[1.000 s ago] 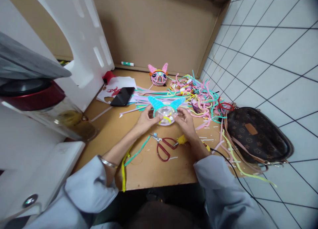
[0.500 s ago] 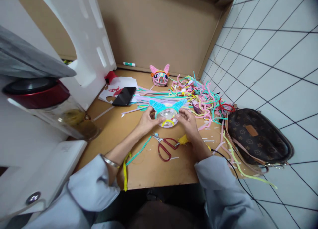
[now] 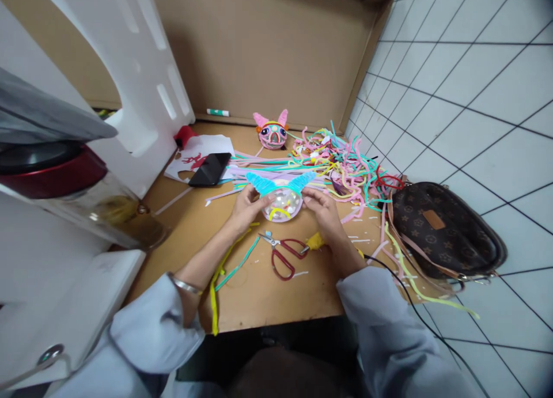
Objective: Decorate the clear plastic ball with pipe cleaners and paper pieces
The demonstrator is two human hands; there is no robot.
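"What have you got there?"

"A clear round piece (image 3: 287,197), right in front of me over the middle of the desk (image 3: 246,309). My left hand (image 3: 247,209) pinches its left rim, thumb to the front, and my right hand (image 3: 323,210) has the opposite rim, fingers curled in close. Whether it touches the desk, I can't tell."

"How far along?"

"About halfway, I'd judge! Two blue ears (image 3: 261,183) are on, spread wide, and a yellow curve (image 3: 280,212) sits low on the front. But the middle is see-through, and I can't make out any eyes. That pink-eared figure (image 3: 273,137) near the far edge has its eyes and mouth; mine looks the barer."

"Anything in the way?"

"Close quarters! Red-handled scissors (image 3: 276,243) lie towards the near edge, a yellow tool (image 3: 315,241) just beside them, by my right forearm (image 3: 343,247). A black cord (image 3: 400,279) trails off past the right edge; that could snag. Straight stems (image 3: 259,162) lie behind the piece, running into a tangle (image 3: 358,165) at the far right."

"And the edges?"

"Brown bag (image 3: 447,231) at the right, phone (image 3: 211,169) partly over paper (image 3: 180,165) towards the far left corner, yellow strip (image 3: 214,309) reaching the near edge."
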